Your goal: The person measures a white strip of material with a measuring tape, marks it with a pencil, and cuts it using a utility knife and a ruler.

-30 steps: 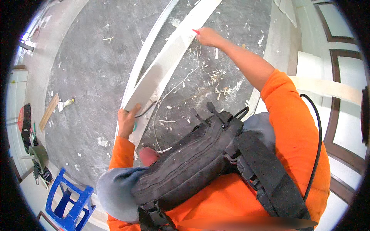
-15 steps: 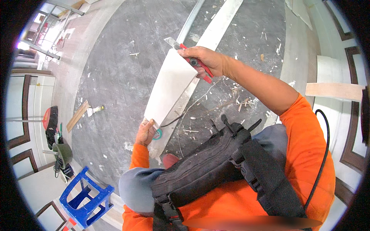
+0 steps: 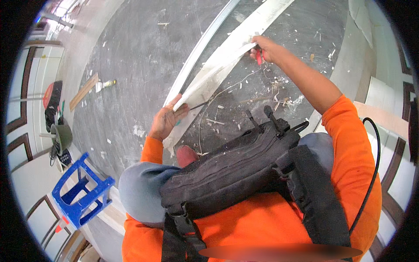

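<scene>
A thin white panel, now seen nearly edge-on, is held slantwise above a long pale board lying on the floor. My left hand has its palm turned up and the panel's near end between thumb and fingers. At the far end, my right hand is closed on the panel and also on red-handled shears. Only the red handles of the shears show; the rest is hidden behind the panel and my fingers. Beside the board runs a long, light metal channel.
White scraps and a thin cord lie on the dark grey floor. To the left are a wooden strip, a brush-like tool and a blue plastic stool. A black waist bag sits across my lap.
The panel has tipped from showing its broad face to nearly edge-on. My right hand has moved right and slightly up; my left hand has risen and turned palm-up.
</scene>
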A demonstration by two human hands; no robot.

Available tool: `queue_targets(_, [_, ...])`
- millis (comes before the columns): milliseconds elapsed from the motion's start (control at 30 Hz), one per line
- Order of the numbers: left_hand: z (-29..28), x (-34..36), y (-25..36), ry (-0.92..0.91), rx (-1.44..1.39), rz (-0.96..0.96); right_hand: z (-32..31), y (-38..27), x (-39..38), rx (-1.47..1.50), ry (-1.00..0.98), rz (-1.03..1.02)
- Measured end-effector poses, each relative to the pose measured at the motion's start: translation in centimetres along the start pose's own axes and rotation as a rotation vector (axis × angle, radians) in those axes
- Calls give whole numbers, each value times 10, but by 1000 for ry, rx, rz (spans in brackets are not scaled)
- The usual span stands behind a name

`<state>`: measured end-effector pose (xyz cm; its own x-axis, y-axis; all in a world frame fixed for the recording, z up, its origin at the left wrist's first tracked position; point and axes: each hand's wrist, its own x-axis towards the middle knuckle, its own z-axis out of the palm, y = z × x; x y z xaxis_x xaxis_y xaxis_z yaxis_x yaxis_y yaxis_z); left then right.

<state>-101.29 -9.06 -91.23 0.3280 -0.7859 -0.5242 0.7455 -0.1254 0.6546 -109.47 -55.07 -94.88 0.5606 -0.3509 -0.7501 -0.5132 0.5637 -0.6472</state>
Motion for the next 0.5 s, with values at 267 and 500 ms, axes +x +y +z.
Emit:
queue_targets(267, [6,28,-14,441,861,-96,12,5,1,18,114,-127])
queue_targets(500, [21,45,-32,482,1324,436,19,-6,-59,-411,146,-423])
